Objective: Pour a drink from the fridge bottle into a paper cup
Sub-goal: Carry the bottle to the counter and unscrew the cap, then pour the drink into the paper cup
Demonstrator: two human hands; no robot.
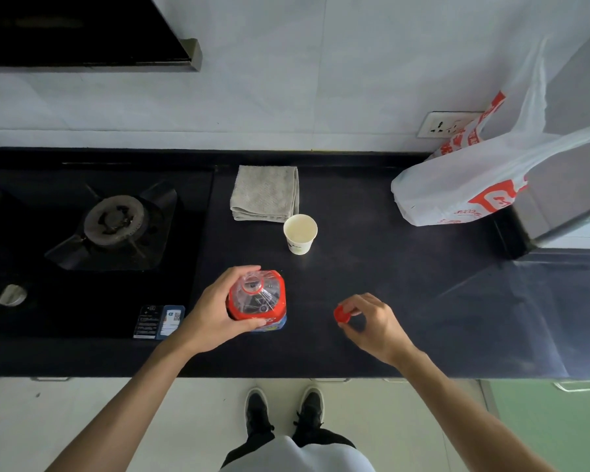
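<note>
Two steps look done: the bottle (258, 299) stands on the counter (406, 274) in the grip of my left hand (213, 316), and its red cap (341, 315) is off, pinched by my right hand (372, 323). The paper cup (299, 234) stands just beyond my left hand, seemingly empty, so the pouring is still to do.

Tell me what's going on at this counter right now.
A person stands at a dark kitchen counter. Their left hand grips an upright plastic bottle with a red label, and its mouth is open. Their right hand pinches the red cap off to the bottle's right. A paper cup stands upright beyond the bottle, in front of a folded grey cloth. No pouring has begun.
</note>
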